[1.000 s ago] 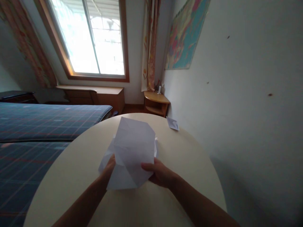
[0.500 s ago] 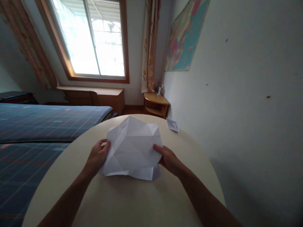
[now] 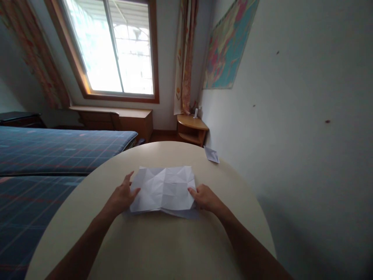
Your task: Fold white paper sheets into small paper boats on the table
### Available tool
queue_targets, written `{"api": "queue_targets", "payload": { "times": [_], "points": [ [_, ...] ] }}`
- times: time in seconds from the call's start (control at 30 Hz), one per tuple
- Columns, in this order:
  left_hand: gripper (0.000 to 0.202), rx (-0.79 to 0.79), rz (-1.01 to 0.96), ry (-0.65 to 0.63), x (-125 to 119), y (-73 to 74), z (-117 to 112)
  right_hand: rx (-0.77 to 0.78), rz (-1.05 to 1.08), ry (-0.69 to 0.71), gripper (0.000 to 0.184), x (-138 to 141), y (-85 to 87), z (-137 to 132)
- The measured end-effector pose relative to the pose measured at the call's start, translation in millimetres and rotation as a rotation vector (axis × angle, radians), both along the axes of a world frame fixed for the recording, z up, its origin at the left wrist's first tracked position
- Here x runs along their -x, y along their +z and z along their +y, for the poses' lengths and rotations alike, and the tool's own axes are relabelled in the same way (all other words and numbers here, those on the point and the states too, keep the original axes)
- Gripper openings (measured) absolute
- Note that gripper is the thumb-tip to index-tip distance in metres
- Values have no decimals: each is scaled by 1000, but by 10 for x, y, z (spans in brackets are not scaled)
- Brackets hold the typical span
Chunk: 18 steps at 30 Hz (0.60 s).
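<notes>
A white sheet of paper [image 3: 163, 188], crossed by many fold lines, lies nearly flat on the round cream table [image 3: 163, 249]. Its near edge lifts slightly, and another layer peeks out under it. At the paper's left edge is my left hand [image 3: 122, 196], its thumb touching the paper and its index finger stretched away from it. My right hand [image 3: 205, 197] grips the right edge, thumb on top and the other fingers curled, partly hidden. Near the table's far right edge rests a small folded piece of paper [image 3: 211, 154].
A bed with a blue plaid mattress [image 3: 58, 151] stands left of the table. The white wall [image 3: 305, 163] runs close along the right. Beyond the table are a small wooden corner shelf [image 3: 194, 122] and a low wooden desk [image 3: 135, 113] under the window.
The raised, bulging paper has come down and spread flatter on the table. My left index finger has stretched out from the paper's edge; my right hand keeps its hold.
</notes>
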<state>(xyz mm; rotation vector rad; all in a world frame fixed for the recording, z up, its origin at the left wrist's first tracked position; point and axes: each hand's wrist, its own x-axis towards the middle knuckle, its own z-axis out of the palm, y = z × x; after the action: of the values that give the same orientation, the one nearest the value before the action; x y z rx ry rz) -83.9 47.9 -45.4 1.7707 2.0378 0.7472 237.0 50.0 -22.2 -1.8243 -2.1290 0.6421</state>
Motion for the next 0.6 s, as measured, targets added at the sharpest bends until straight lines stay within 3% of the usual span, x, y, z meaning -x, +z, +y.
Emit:
{"api": "queue_targets", "payload": {
  "times": [0.1,0.23,0.3,0.37,0.43,0.53,0.6],
  "points": [
    [57,-27,223,-51,-57,-15,-59,-17,-135,9,48,-6,38,-15],
    [41,-35,378,20,-204,60,-163,3,-217,87,46,-8,51,-40],
    [41,-220,492,40,-353,117,-229,16,-233,113,44,11,45,-61],
    [39,-383,489,-93,-549,141,-300,22,-230,120,48,30,53,-86],
    [43,-426,441,-284,-746,106,-367,23,-229,86,57,25,85,-89],
    [48,-356,400,-427,-942,-37,-434,-15,-254,-61,66,-82,169,35],
    [47,-281,393,-455,-985,-139,-448,-106,-253,-189,54,-223,230,230]
  ]
}}
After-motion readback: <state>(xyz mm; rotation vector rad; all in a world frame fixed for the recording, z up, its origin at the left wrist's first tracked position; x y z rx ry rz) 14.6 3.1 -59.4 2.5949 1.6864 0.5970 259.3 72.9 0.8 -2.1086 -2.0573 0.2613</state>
